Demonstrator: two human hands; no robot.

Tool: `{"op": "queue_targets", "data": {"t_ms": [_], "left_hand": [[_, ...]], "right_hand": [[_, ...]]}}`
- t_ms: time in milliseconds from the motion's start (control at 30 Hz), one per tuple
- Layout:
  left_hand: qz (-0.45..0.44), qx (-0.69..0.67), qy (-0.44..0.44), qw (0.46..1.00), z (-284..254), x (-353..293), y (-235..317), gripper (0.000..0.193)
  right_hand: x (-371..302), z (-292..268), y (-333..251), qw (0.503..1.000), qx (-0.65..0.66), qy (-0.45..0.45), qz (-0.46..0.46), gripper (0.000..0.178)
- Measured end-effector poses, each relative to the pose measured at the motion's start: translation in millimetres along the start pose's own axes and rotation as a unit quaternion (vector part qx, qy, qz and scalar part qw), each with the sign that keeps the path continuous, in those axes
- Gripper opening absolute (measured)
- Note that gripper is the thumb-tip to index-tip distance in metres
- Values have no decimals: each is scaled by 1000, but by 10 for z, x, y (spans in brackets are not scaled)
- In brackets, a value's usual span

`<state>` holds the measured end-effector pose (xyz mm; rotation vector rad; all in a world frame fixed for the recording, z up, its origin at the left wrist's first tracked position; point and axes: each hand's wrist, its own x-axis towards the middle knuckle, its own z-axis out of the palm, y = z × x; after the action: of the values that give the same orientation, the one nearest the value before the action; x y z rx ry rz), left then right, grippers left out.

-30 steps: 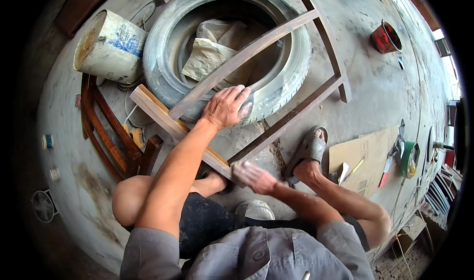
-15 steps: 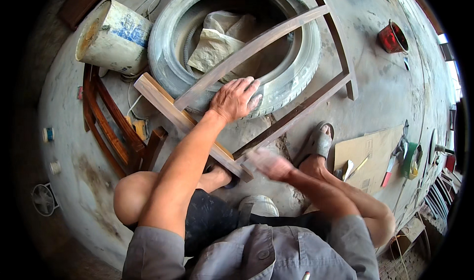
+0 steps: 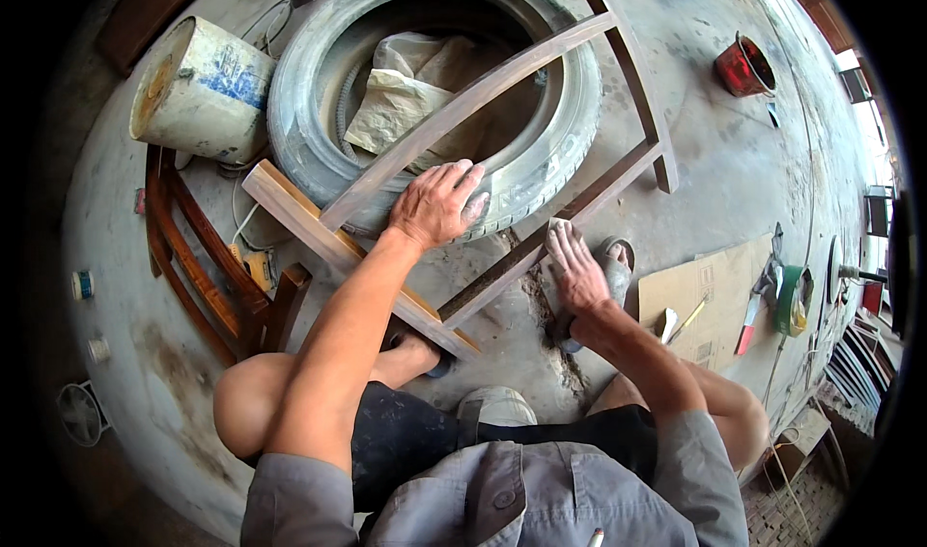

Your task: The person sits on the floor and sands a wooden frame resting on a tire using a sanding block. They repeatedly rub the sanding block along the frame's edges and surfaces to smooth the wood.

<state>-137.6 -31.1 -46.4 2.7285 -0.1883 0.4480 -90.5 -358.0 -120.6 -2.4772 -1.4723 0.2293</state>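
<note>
A wooden frame with a curved rail [image 3: 463, 99] and a straight dark rail [image 3: 512, 267] leans across a dusty tyre [image 3: 314, 151]. Its paler end post [image 3: 333, 245] slants between my knees. My left hand [image 3: 432, 204] lies open on the tyre's near side, close beside the curved rail, fingers stretched out. At the straight rail's right side, my right hand [image 3: 579, 275] has its fingers pressed together. A small pale edge shows at those fingertips; I cannot make out what it is. Crumpled pale sheeting [image 3: 396, 108] lies inside the tyre.
A stained white bucket [image 3: 208, 88] lies tipped at the left, above glossy brown wooden parts [image 3: 208, 248] and a yellow tool [image 3: 259, 267]. At the right are a red pot [image 3: 742, 67], flat cardboard [image 3: 700, 286] with small tools and a green tape roll [image 3: 794, 301]. A crack runs through the floor.
My right hand has moved from the lower corner of the frame up along the straight rail. My left hand stays by the tyre and curved rail. The whole view has shifted slightly.
</note>
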Motion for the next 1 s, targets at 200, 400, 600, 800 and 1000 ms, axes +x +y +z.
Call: {"op": "queue_targets", "data": {"t_ms": [200,400,600,800,1000], "left_hand": [[10,16,1,1000,24,-27,-49,42],[6,-8,-10,1000,-20,-16,-4,42],[24,10,-20,999,-27,-67,-44,46],[28,10,46,999,103,-251,401,54],[-192,-637,-276,694,-77,90,1652,64]], "right_hand": [[-318,626,-1304,980,115,-37,-158,72],[-122,157,-428,997,58,21,38,70],[106,-420,-942,920,257,-295,30,56],[302,-1728,-401,759,599,9,255,39],[69,-2366,-114,644,711,2,282,32]]}}
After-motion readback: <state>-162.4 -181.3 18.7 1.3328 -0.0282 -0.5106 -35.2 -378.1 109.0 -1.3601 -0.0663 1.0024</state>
